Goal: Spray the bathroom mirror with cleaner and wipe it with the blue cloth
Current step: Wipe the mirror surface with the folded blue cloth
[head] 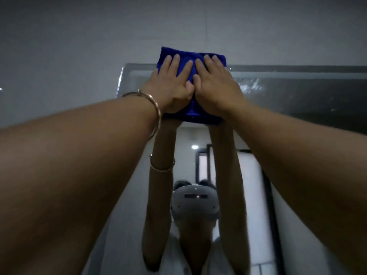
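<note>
1. Blue cloth (190, 56): a deep-blue, soft-looking fabric folded into a roughly square pad. It lies flat across the upper rim of the mirror, near the mirror's upper-left corner. Its top part lies over the wall above the rim, and its lower edge shows below the wrists.
2. Left hand (170, 84): fingers straight and slightly spread, palm pressed flat on the left half of the cloth. Nothing is gripped.
3. Right hand (216, 90): fingers likewise extended and flat, pressing the right half of the cloth. It lies just beside the left hand, the two touching along their inner edges.
4. Bangle (153, 108): a thin, smooth metal ring of pinkish-gold tone, hanging loosely round the left wrist.
5. Mirror (297, 100): a flat glass pane with a rounded upper-left corner and a pale, translucent border. Its glossy surface reflects both raised forearms, the bangle and a small ceiling light.
6. Wet streaks (254, 84): pale droplets and smears on the glass to the right of the hands, near the top edge.
7. Headset (195, 203): seen only in reflection, a white, smooth, rounded shell with a dark slot at its centre.
8. Wall (79, 36): a plain, matt grey surface around the mirror.
</note>
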The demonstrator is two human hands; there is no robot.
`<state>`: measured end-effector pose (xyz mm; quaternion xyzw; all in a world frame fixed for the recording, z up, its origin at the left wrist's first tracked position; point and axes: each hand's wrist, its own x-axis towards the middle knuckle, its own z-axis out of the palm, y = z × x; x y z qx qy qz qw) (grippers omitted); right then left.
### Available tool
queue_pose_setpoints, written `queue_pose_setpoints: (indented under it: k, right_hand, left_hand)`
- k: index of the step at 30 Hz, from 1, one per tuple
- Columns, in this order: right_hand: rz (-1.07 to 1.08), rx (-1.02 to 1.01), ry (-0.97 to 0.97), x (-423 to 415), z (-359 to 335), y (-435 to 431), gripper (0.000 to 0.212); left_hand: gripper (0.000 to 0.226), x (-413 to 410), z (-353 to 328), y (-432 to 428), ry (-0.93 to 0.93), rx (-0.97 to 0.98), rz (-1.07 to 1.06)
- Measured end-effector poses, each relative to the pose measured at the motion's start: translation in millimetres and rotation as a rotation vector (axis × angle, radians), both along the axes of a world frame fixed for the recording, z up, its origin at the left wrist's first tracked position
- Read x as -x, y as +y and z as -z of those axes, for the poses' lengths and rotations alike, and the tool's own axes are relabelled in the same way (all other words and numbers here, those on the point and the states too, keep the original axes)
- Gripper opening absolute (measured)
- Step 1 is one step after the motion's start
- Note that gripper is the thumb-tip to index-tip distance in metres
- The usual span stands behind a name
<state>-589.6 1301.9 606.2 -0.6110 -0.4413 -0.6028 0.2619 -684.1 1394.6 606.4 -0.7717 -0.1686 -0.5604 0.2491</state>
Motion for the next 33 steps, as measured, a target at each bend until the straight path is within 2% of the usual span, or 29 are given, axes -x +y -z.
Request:
queue_pose_setpoints:
  k: [6, 10, 14, 18, 22, 25, 29, 33]
  right_hand:
    - [-0.013, -0.050, 0.019, 3.0, 43.9, -7.5, 0.052]
    - [0.074, 0.010, 0.039, 9.2, 63.3, -13.1, 0.054]
    - [0.176, 0.059, 0.083, 26.0, 57.8, -8.6, 0.062]
    - [0.161, 0.064, -0.012, 33.6, 53.4, 5.9, 0.059]
    - [0.062, 0.026, -0.042, 20.5, 43.5, 8.9, 0.054]
    - [0.072, 0.043, -0.089, 2.2, 26.8, -10.2, 0.052]
    - [0.103, 0.024, -0.033, -31.7, 7.0, -55.7, 0.051]
    - [0.098, -0.027, 0.055, -61.6, 18.5, -88.7, 0.051]
  left_hand:
    - [0.057, -3.2, 43.6, -5.4, -0.025, -0.045, 0.094]
    - [0.057, -4.2, 67.9, -7.3, -0.020, -0.034, 0.105]
    - [0.057, 10.6, 59.3, 2.1, 0.026, -0.046, 0.021]
    - [0.057, 23.2, 52.3, 18.9, 0.010, -0.068, -0.080]
    - [0.068, 15.5, 50.9, 16.9, -0.062, -0.064, -0.003]
    - [0.071, -4.3, 33.4, -1.0, -0.085, -0.031, 0.035]
    - [0.063, -48.0, 13.6, -46.3, -0.098, -0.044, 0.058]
    - [0.058, -78.1, 21.7, -83.0, -0.087, -0.086, 0.129]
